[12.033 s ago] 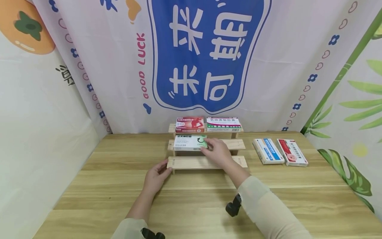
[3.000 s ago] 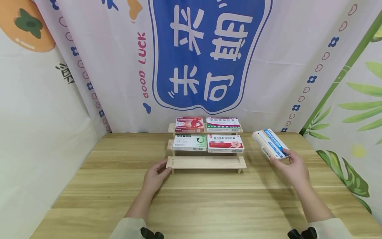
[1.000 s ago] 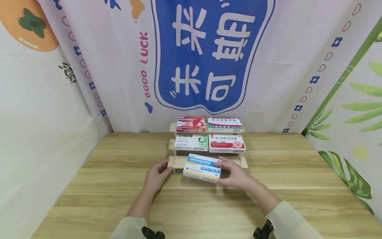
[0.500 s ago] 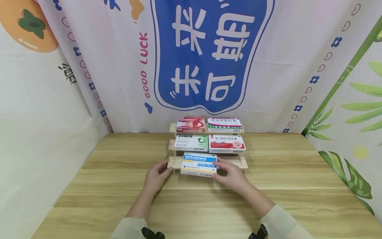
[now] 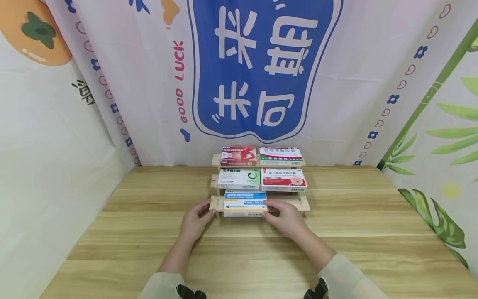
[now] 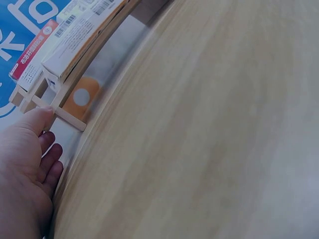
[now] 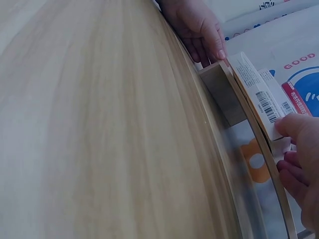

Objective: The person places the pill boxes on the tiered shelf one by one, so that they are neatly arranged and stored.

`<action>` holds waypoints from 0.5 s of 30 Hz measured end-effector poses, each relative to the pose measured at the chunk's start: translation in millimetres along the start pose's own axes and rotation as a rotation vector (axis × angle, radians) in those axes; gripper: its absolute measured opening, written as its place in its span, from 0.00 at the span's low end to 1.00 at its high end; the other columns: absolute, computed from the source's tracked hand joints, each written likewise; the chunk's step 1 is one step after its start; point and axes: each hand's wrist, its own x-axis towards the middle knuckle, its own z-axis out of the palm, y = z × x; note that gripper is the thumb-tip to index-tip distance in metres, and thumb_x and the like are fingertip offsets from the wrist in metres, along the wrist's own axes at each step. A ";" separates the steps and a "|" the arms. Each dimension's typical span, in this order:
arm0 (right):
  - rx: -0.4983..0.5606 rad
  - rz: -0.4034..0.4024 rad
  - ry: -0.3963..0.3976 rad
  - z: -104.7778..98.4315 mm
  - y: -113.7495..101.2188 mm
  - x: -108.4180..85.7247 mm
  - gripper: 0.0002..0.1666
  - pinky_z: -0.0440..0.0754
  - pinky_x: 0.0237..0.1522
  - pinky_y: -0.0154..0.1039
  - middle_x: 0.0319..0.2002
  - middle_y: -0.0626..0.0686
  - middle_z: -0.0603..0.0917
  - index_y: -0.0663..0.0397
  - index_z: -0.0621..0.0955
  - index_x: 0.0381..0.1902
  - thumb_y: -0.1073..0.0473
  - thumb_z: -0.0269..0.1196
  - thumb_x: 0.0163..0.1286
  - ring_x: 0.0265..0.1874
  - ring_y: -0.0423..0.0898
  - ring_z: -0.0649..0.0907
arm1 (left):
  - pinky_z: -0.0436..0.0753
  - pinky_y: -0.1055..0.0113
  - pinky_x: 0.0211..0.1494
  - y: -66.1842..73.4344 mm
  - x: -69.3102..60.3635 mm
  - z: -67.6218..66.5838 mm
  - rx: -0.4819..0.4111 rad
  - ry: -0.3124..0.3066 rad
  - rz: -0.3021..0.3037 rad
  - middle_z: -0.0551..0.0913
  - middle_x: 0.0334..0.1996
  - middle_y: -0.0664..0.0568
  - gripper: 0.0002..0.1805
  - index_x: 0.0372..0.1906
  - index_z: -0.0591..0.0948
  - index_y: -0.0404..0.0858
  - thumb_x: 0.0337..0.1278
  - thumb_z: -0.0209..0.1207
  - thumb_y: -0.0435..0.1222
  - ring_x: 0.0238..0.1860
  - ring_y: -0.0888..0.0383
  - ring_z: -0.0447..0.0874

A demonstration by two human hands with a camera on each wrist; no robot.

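A three-tier wooden rack (image 5: 300, 202) stands at the table's back. On its lowest tier, left of the middle, lies a white medicine box (image 5: 242, 204) with blue and yellow bands. My right hand (image 5: 289, 219) pinches this box at its right end, thumb at the front edge; the right wrist view shows the thumb (image 7: 293, 125) on the barcoded side. With my left hand (image 5: 193, 224) I hold the lowest tier's left end. The left wrist view shows that thumb (image 6: 40, 119) against the corner, the other fingers bent below.
A green-and-white box (image 5: 239, 178) and a red-and-white box (image 5: 284, 180) fill the middle tier. Up on the top tier lie a red box (image 5: 238, 155) and a white, green-edged box (image 5: 281, 155). Behind the table (image 5: 149, 216) hangs a printed cloth (image 5: 157, 83).
My right hand has brought the blue-banded box from the table's right side onto the lowest tier and straightened it. Earlier, the red-and-white box went onto the middle tier. My left hand has stayed put.
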 end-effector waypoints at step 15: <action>-0.041 0.033 0.025 3.6 -4.0 2.9 0.23 0.84 0.55 0.44 0.54 0.48 0.86 0.45 0.84 0.55 0.50 0.70 0.62 0.51 0.45 0.86 | 0.78 0.51 0.65 0.9 0.2 1.0 -0.005 0.003 -0.011 0.80 0.60 0.41 0.26 0.63 0.76 0.37 0.61 0.64 0.39 0.61 0.45 0.79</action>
